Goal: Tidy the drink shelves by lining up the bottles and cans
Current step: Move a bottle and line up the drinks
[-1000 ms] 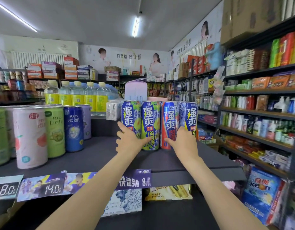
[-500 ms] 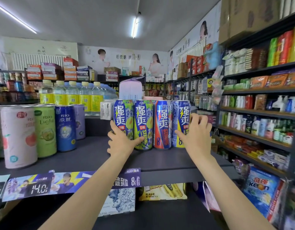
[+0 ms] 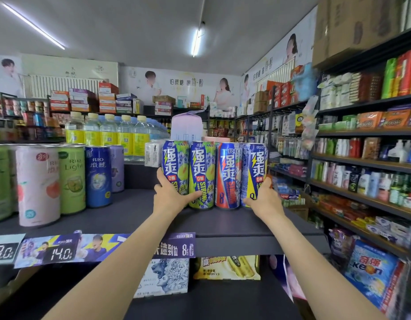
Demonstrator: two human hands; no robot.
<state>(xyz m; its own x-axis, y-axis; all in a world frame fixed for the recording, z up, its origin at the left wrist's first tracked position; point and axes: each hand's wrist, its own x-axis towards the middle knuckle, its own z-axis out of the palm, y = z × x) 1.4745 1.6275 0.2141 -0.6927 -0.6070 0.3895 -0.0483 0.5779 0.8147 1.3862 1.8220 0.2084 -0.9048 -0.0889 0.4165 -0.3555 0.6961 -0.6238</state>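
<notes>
Four upright cans (image 3: 214, 175) stand touching between my hands: left hand (image 3: 169, 195) wraps the left end can, right hand (image 3: 263, 197) wraps the right one, near the shelf (image 3: 130, 218) front.

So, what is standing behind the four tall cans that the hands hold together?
Behind the four tall cans a pale lilac carton rises above their tops, with a pink edge beside it. Their lower parts are covered by the cans, so what else stands there cannot be seen.
</notes>
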